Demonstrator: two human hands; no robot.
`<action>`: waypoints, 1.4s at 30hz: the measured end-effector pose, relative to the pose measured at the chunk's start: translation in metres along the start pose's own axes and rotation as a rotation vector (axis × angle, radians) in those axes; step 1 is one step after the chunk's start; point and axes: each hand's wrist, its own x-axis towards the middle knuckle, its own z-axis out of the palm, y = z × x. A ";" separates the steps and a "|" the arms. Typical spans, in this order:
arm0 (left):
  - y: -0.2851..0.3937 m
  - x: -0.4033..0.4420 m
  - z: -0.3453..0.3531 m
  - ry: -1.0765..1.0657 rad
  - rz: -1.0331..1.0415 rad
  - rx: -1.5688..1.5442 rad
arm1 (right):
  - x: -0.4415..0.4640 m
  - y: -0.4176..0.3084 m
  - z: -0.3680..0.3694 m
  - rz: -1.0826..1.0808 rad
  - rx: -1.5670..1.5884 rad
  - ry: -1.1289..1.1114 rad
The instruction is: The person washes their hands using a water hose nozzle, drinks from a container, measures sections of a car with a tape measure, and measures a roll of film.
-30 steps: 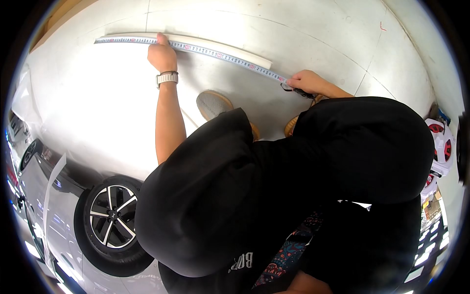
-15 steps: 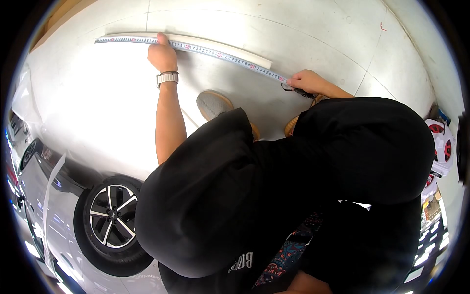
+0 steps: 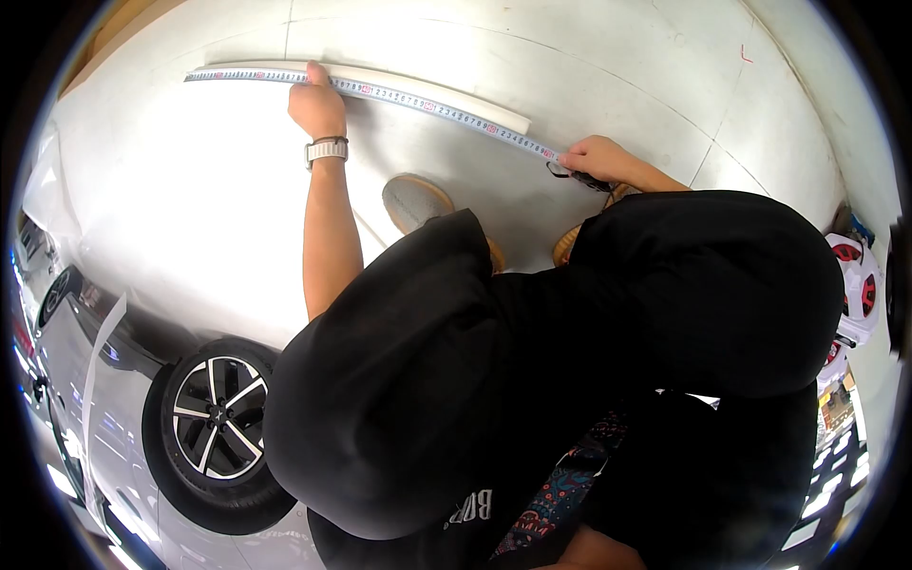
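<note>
A tape measure is pulled out along a long, thin white strip above the pale floor. My left hand, with a light watch band on the wrist, pinches the tape and the strip, its thumb on top. At the tape's right end, past the strip's end, my right hand is closed round the tape by its dark case. The case is partly hidden under that hand. The tape's free end lies near the strip's left end.
My shoe is on the tiled floor below the tape. A grey car with a black wheel is at the lower left. A white and red object stands at the right edge by the wall.
</note>
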 end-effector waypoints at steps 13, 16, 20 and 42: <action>0.004 -0.001 -0.006 -0.014 -0.025 -0.003 | -0.006 -0.003 0.000 0.010 -0.022 0.009; 0.004 -0.002 -0.007 -0.025 -0.032 -0.012 | -0.006 -0.003 0.001 -0.008 -0.035 0.014; -0.007 0.004 -0.002 -0.014 -0.008 -0.022 | -0.002 0.001 0.000 -0.022 -0.019 0.012; -0.004 0.003 -0.012 -0.240 -0.314 -0.570 | 0.006 0.009 -0.006 0.007 0.042 -0.013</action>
